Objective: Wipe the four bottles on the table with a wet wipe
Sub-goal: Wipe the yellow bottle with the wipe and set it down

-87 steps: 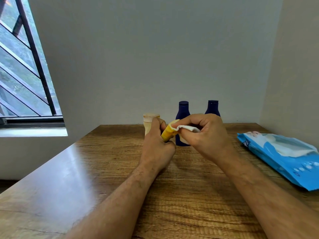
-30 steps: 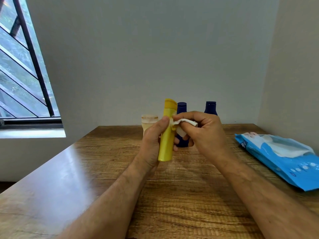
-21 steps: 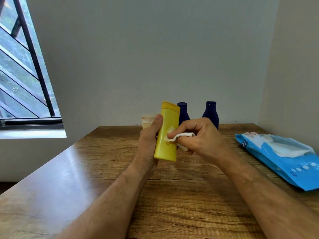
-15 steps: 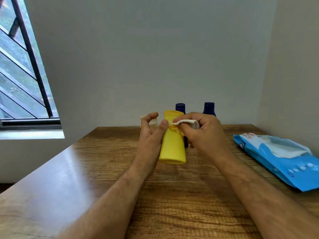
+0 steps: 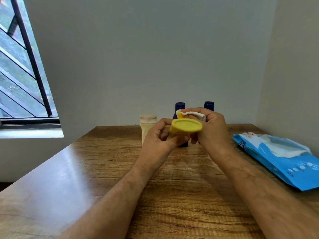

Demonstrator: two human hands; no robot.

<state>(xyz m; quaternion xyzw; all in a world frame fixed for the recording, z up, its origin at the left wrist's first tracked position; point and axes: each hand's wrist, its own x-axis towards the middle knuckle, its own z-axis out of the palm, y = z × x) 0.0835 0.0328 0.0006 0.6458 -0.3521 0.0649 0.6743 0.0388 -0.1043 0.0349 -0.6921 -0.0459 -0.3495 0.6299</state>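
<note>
Our left grip (image 5: 159,141) is holding the yellow bottle (image 5: 185,128) above the tabletop (image 5: 172,187), its base pointing toward us; our right grip (image 5: 209,128) is pinching the wipe (image 5: 194,115) at its far end.

A brown wooden counter (image 5: 103,195) fills the bottom of the view, and its left side shines with light. It stands in a corner, with a plain grey wall (image 5: 146,57) behind it and another pale wall (image 5: 296,75) on the right. On the left is a window (image 5: 15,69) with dark slanted bars, above a white sill (image 5: 31,133).
</note>
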